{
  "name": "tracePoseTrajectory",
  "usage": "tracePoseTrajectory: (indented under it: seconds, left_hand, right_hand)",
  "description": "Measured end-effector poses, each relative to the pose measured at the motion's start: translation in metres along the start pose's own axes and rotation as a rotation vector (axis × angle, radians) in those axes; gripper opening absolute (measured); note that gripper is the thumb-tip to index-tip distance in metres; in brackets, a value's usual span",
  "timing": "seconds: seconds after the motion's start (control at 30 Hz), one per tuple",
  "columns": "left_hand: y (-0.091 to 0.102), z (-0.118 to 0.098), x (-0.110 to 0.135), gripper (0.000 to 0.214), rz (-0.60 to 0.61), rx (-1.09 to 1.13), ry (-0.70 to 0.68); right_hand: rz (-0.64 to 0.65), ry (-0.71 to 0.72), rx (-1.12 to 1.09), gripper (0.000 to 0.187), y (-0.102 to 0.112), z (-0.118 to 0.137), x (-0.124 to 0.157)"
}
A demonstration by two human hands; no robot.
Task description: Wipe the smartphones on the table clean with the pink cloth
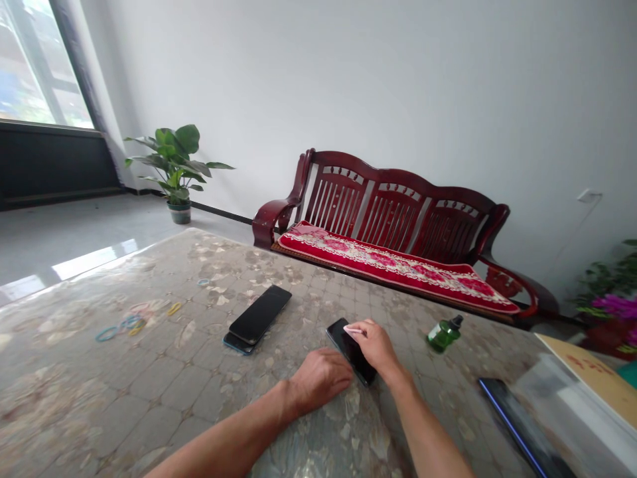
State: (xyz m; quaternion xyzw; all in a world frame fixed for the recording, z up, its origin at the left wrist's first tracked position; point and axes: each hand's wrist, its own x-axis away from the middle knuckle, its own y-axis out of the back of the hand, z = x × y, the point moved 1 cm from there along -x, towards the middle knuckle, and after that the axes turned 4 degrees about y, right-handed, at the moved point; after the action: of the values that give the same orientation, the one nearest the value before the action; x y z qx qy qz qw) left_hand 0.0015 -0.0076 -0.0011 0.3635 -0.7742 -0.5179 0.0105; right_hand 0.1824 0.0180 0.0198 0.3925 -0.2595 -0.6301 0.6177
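A black phone (343,338) lies flat on the patterned table (149,385) in front of me. My left hand (318,378) rests on the table against the phone's near left edge, fingers curled down beside it. My right hand (374,346) sits on the phone's screen with its fingers pinched on a small white pad (354,328), which presses against the glass.
Two more phones (259,317) lie stacked to the left. Several coloured rubber bands (127,324) are scattered at far left. A small green bottle (442,334) stands to the right, with another phone (517,418) and a box (597,382) at the right edge. A wooden bench (388,226) stands behind.
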Motion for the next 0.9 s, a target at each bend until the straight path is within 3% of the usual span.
tracePoseTrajectory:
  seconds: [0.13,0.23,0.43,0.7,0.9]
  left_hand:
    - [0.010,0.022,-0.005,0.022,-0.169,-0.076,0.254]
    - [0.011,0.031,-0.008,0.028,-0.107,-0.140,0.343]
    - [0.006,0.031,-0.008,0.036,-0.021,-0.192,0.355]
    - [0.008,0.024,-0.003,0.037,-0.065,-0.131,0.374]
    - [0.009,0.025,-0.004,0.050,-0.084,-0.169,0.453]
  right_hand:
    - [-0.082,-0.052,0.132,0.026,0.011,-0.011,0.028]
    - [-0.097,0.006,0.282,0.028,0.015,-0.006,0.047]
    - [-0.108,0.142,0.411,0.029,0.008,0.013,0.081]
    - [-0.253,0.098,0.207,0.030,0.000,0.001,0.088]
    - [-0.269,0.101,0.089,0.030,-0.012,0.001,0.094]
